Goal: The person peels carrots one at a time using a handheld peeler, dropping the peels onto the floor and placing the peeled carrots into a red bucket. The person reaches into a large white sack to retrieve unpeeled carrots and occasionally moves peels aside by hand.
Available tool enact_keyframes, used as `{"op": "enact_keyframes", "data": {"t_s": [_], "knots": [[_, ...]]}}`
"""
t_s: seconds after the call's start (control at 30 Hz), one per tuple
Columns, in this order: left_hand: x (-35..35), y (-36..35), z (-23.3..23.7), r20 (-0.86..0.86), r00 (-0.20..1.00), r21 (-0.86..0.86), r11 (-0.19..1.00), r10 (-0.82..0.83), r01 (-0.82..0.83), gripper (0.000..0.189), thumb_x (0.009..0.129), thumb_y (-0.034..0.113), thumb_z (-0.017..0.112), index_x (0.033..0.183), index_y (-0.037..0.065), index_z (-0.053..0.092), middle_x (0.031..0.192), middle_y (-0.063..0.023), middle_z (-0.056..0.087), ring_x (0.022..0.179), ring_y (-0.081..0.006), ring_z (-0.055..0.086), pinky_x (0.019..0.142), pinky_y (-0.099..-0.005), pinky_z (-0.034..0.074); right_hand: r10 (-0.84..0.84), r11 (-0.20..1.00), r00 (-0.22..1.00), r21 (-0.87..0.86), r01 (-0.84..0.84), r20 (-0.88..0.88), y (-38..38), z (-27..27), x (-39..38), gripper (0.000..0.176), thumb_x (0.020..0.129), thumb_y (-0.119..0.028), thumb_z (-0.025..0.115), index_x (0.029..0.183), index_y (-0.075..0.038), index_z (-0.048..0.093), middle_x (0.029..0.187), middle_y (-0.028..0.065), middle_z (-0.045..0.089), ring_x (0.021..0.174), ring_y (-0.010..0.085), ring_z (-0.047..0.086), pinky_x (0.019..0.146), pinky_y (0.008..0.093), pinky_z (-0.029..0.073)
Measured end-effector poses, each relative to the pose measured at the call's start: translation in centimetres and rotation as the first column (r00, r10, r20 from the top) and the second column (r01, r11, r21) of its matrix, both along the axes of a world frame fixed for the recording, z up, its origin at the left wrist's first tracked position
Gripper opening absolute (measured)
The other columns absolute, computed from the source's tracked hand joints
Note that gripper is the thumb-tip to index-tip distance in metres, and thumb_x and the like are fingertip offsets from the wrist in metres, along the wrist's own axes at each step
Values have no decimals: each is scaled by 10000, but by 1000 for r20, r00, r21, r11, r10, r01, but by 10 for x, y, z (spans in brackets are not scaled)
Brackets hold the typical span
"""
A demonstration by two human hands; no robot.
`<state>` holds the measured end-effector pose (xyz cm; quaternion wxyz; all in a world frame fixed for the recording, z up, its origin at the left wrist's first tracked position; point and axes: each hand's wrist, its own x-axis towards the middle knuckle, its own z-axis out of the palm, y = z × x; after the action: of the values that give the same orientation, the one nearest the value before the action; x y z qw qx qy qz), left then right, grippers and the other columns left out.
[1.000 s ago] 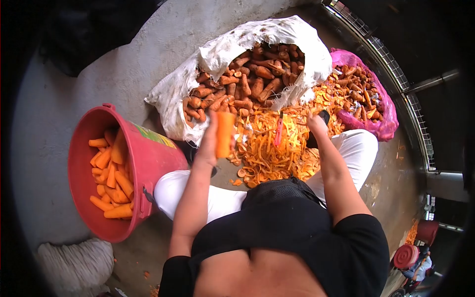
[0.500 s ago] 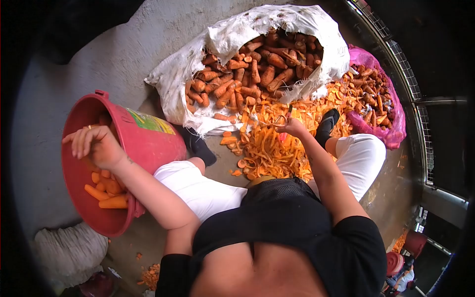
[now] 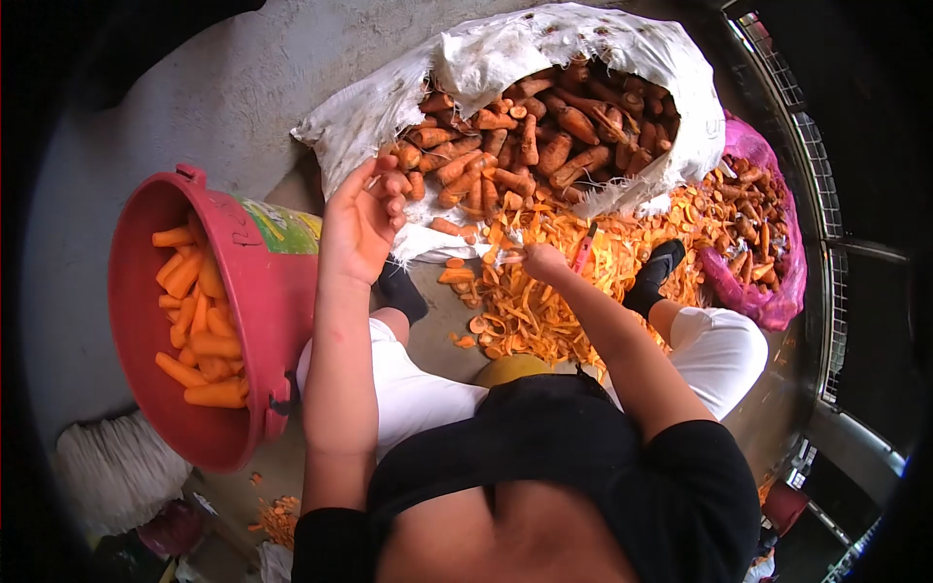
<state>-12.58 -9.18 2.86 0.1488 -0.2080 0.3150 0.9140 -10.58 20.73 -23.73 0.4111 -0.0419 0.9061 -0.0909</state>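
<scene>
My left hand is raised in front of the torn opening of a white sack, its fingers apart and loosely curled with nothing in them. Inside the sack are many unpeeled carrots with soil on them. My right hand is closed over the peelings, on what looks like a peeler; only a small pale end of it shows. Beside that hand, a red-handled tool lies on the heap of carrot peelings. Peeled carrots lie in a red bucket to my left.
A pink bag of carrot pieces stands at the right, near a metal-grated edge. My feet are on either side of the peelings. A whitish sack lies behind the bucket, with more peelings on the floor.
My left hand has moved from over the bucket across to the sack's opening, uncovering the peeled carrots. My right hand has shifted slightly left and remains closed. The view has turned a little.
</scene>
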Motion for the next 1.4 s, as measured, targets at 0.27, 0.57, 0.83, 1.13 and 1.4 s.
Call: {"op": "enact_keyframes", "data": {"t_s": [0.27, 0.57, 0.83, 1.13, 1.4], "knots": [[-16, -4, 11, 26, 987, -52, 986, 158, -156, 201, 965, 224, 462, 1017, 39, 522, 742, -34, 471, 607, -121, 435, 531, -245, 369, 5, 986, 995, -167, -22, -99, -87, -40, -47, 258, 869, -241, 494, 993, -87, 659, 1010, 151, 668, 945, 312, 643, 799, 408, 511], [-24, -5, 1, 79, 988, -124, 985, 132, -122, 227, 971, 247, 446, 1018, 44, 534, 741, -36, 508, 605, -125, 485, 528, -243, 389, -74, 987, 997, -147, 69, -25, -120, -89, -43, 321, 876, -268, 509, 1112, -53, 536, 1040, 180, 633, 1014, 277, 610, 815, 391, 504], [-30, 4, 1, 4, 985, -709, 694, -174, 125, 264, 943, 231, 491, 1124, 45, 543, 838, -24, 563, 702, -97, 506, 626, -222, 403, -247, 371, 552, -449, 813, 796, -60, -12, -64, 324, 864, -371, 541, 818, -55, 598, 544, 2, 503, 381, 62, 359, 340, 221, 260], [10, 73, -32, 358, 483, -907, -421, -799, -24, 615, 738, 208, 691, 1281, 56, 446, 1291, -167, 445, 1170, -345, 468, 948, -448, 384, 83, 167, 394, -403, 900, 915, 12, 130, -42, 418, 852, -262, 587, 1146, 31, 538, 743, 112, 635, 373, 72, 395, 347, 194, 333], [19, 98, -25, 287, 518, -943, -334, -806, 2, 362, 644, 252, 664, 939, 57, 586, 816, -164, 638, 787, -360, 622, 705, -469, 485, -899, 437, 372, -559, 705, -232, 91, 45, -32, 342, 829, -296, 599, 879, 38, 651, 630, 117, 620, 522, 214, 589, 499, 357, 464]]}}
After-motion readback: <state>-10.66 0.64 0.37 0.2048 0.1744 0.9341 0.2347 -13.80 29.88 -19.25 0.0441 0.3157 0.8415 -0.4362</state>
